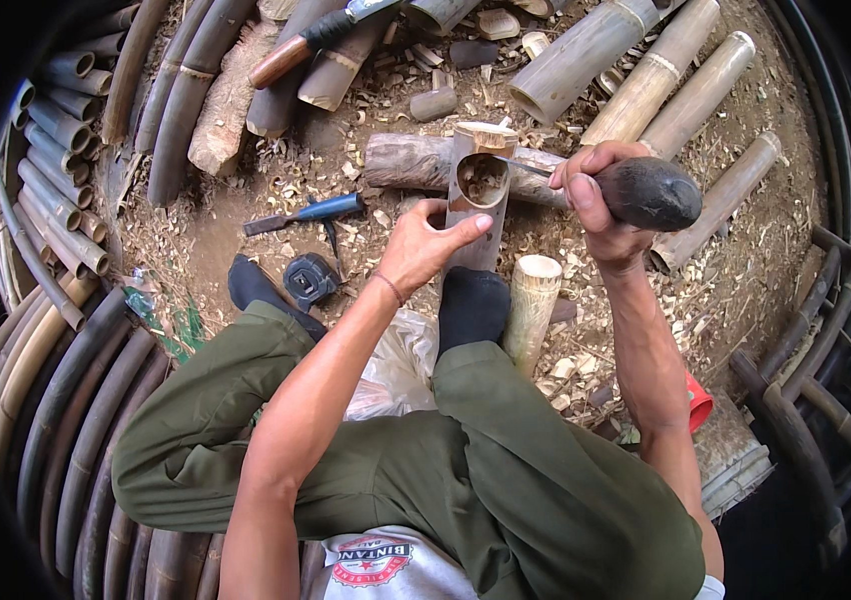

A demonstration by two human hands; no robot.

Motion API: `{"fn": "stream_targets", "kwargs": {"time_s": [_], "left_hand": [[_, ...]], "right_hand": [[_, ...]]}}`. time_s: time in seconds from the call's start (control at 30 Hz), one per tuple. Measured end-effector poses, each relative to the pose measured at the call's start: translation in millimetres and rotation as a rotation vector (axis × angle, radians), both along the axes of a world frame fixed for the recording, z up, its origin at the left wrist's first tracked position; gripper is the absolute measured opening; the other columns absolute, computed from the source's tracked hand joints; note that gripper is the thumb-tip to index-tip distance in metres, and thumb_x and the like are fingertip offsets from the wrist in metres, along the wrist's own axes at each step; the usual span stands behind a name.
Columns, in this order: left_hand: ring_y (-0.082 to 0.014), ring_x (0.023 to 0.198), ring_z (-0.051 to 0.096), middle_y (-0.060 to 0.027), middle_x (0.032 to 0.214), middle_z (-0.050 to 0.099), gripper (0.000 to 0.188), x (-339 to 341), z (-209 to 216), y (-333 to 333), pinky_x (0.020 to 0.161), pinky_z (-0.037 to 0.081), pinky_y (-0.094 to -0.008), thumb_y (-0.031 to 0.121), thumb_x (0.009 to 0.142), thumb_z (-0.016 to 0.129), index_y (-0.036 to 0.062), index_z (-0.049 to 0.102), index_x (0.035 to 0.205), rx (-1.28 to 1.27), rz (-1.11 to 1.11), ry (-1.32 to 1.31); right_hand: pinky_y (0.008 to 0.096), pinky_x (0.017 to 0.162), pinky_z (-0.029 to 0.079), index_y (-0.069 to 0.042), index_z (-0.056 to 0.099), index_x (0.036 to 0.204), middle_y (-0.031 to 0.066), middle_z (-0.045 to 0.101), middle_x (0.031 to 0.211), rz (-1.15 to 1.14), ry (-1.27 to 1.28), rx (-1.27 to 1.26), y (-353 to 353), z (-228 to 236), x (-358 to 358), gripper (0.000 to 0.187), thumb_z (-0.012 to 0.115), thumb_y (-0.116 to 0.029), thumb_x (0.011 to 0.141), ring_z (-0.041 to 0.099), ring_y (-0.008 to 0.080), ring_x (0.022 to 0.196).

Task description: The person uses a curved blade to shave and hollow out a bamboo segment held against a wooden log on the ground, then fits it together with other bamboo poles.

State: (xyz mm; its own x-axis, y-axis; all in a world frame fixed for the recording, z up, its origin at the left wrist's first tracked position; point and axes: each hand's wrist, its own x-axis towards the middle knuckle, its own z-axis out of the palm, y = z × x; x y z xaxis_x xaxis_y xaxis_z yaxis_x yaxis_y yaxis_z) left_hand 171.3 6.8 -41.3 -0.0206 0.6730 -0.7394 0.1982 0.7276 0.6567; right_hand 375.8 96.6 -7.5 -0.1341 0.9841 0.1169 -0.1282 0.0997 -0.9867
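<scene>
My left hand (418, 245) is closed on a cut bamboo tube (474, 238), its thumb across the near side. The tube leans on a short log (408, 162), with an oval opening facing up. My right hand (601, 200) grips a knife (658, 194) by its thick, dark, rounded handle. The thin metal blade points left and reaches the edge of the opening; whether its tip is inside I cannot tell. My dark-socked foot (473, 305) is at the tube's lower end. Beside it stands a pale, peeled length of wood (532, 310).
A blue-handled chisel (321, 209) and a black tape measure (311, 279) lie on the chip-strewn ground at left. A brown-handled blade (286, 60) rests on bamboo at the top. Bamboo poles (96, 440) are stacked left; cut lengths (656, 80) lie upper right. A plastic bag (396, 365) sits between my legs.
</scene>
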Motion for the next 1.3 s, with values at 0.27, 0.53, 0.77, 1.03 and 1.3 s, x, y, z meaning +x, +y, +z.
{"fn": "stream_targets", "kwargs": {"time_s": [0.27,0.53,0.77,1.03,1.3], "left_hand": [[-0.0268,0.106,0.066,-0.0216,0.113,0.067,0.092,26,-23,-2,0.095,0.05,-0.0362,0.057,0.068,0.085,-0.0113,0.054,0.122,0.045,0.1,-0.039],[-0.0261,0.11,0.064,-0.0207,0.119,0.065,0.09,26,-37,-1,0.098,0.048,-0.036,0.054,0.07,0.084,-0.0098,0.053,0.126,0.062,0.114,-0.139],[-0.0234,0.112,0.062,-0.0176,0.122,0.064,0.086,25,-41,0,0.099,0.048,-0.0355,0.048,0.071,0.086,-0.0078,0.053,0.128,0.04,0.145,-0.266],[-0.0186,0.113,0.059,-0.0105,0.122,0.062,0.084,13,-40,-3,0.103,0.044,-0.0341,0.036,0.072,0.087,-0.0023,0.047,0.136,-0.064,0.259,-0.605],[-0.0153,0.107,0.06,-0.0077,0.118,0.063,0.078,7,-36,1,0.098,0.047,-0.0323,0.028,0.075,0.087,0.0,0.047,0.135,-0.119,0.249,-0.734]], "right_hand": [[0.0284,0.064,0.052,-0.001,0.063,0.086,0.0066,0.064,0.08,0.054,-0.045,0.082,1,0,-1,0.013,0.072,-0.001,0.077,0.062,0.0143,0.068],[0.0365,0.062,0.049,-0.005,0.048,0.099,0.0045,0.051,0.069,-0.068,0.198,-0.166,-4,-5,10,0.016,0.06,-0.008,0.089,0.049,0.0131,0.061],[0.035,0.056,0.049,-0.006,0.052,0.086,0.0018,0.048,0.062,-0.358,0.354,-0.439,-7,-16,19,0.014,0.063,-0.015,0.089,0.048,0.0131,0.053],[0.0406,0.076,0.05,-0.005,0.057,0.091,0.005,0.054,0.073,0.019,0.039,0.124,-46,21,-5,0.014,0.069,-0.009,0.084,0.054,0.02,0.068],[0.0382,0.074,0.047,-0.005,0.061,0.085,0.005,0.056,0.081,0.561,-0.358,0.417,-79,18,-9,0.028,0.069,-0.02,0.063,0.057,0.0237,0.075]]}}
